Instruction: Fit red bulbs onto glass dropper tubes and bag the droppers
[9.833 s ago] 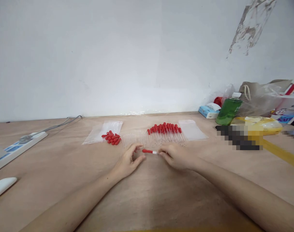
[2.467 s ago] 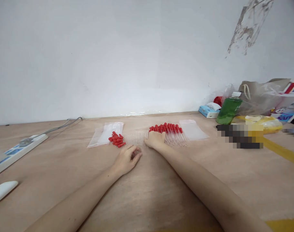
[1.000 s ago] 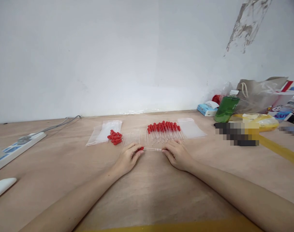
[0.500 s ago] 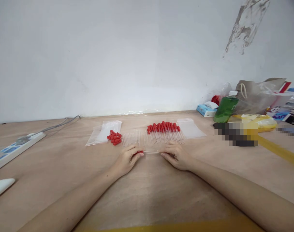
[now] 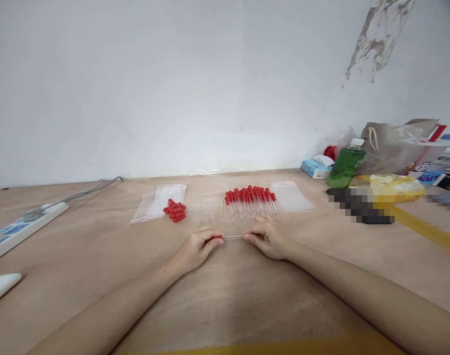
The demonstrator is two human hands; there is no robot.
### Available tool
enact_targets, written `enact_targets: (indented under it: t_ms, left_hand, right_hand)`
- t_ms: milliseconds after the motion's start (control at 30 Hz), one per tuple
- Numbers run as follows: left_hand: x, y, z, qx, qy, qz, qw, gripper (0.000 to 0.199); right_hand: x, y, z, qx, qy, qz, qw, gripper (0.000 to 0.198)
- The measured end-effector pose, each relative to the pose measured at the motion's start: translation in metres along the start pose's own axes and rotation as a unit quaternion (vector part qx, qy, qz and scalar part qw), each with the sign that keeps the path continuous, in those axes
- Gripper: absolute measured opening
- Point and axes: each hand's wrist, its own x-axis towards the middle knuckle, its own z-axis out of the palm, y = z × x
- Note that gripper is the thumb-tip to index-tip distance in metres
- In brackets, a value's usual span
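Observation:
My left hand (image 5: pixel 200 249) is closed around a red rubber dropper bulb (image 5: pixel 220 237), mostly hidden by the fingers. A thin clear glass dropper tube (image 5: pixel 233 237) runs level from the bulb to my right hand (image 5: pixel 268 240), whose thumb and fingers pinch its other end. Beyond my left hand lie a small heap of loose red bulbs (image 5: pixel 175 210) and a row of bare glass tubes (image 5: pixel 200 212). Past my right hand, several droppers with red bulbs fitted (image 5: pixel 251 195) lie side by side, bulbs toward the wall.
Clear plastic bags lie left (image 5: pixel 168 196) and right (image 5: pixel 291 196) of these rows. A power strip (image 5: pixel 43 222) and a white object (image 5: pixel 3 287) are at the left. At the right stand a tissue pack (image 5: pixel 316 168), a green bottle (image 5: pixel 346 165) and a yellow packet (image 5: pixel 398 188).
My hands have come slightly closer together, and less of the glass tube shows between them. Both have shifted a little toward me. The rows and heap have not moved.

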Motion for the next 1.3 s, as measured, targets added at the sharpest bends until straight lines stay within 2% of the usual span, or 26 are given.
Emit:
enact_targets:
  t_ms: [100, 233, 567, 700, 767, 867, 933, 1033, 1133, 1200, 1300]
  left_hand:
    - [0.000, 0.001, 0.000, 0.010, -0.021, 0.013, 1.000, 0.017]
    - [0.000, 0.004, -0.001, 0.029, -0.018, 0.007, 0.999, 0.018]
    - [-0.002, 0.003, 0.001, 0.044, -0.037, 0.035, 0.998, 0.018]
    - [0.000, 0.002, 0.000, 0.046, -0.041, 0.035, 0.998, 0.019]
    - [0.001, 0.000, -0.002, 0.047, -0.043, 0.035, 0.997, 0.020]
    - [0.003, -0.005, -0.005, 0.044, -0.025, 0.038, 0.998, 0.020]
    - [0.003, -0.009, -0.007, 0.051, 0.015, 0.023, 0.998, 0.033]
    - [0.001, -0.015, -0.009, 0.068, 0.066, -0.032, 0.995, 0.055]
    - [0.000, -0.017, -0.010, 0.060, 0.036, -0.059, 0.996, 0.042]
    - [0.001, -0.016, -0.011, 0.053, -0.004, -0.057, 0.997, 0.030]
    - [0.002, -0.014, -0.011, 0.043, -0.035, -0.056, 0.997, 0.019]
  right_hand:
    - [0.000, -0.002, -0.001, -0.017, -0.010, -0.005, 1.000, 0.032]
    - [0.000, -0.006, 0.002, -0.020, -0.010, -0.004, 1.000, 0.034]
    - [0.006, -0.016, 0.011, 0.072, -0.066, 0.060, 0.993, 0.041]
    - [0.008, -0.018, 0.009, 0.064, -0.078, 0.063, 0.993, 0.043]
    - [0.009, -0.021, 0.003, 0.025, -0.083, 0.046, 0.995, 0.040]
    - [0.011, -0.029, -0.008, -0.036, -0.095, 0.007, 0.995, 0.031]
    - [0.012, -0.032, -0.013, -0.014, -0.110, 0.011, 0.994, 0.026]
    - [0.014, -0.024, -0.014, 0.081, -0.108, 0.092, 0.987, 0.029]
    - [0.023, -0.005, -0.015, 0.122, -0.027, 0.217, 0.968, 0.033]
    - [0.033, 0.008, -0.017, 0.084, 0.035, 0.287, 0.953, 0.035]
    - [0.053, 0.020, -0.019, -0.004, 0.077, 0.350, 0.934, 0.034]
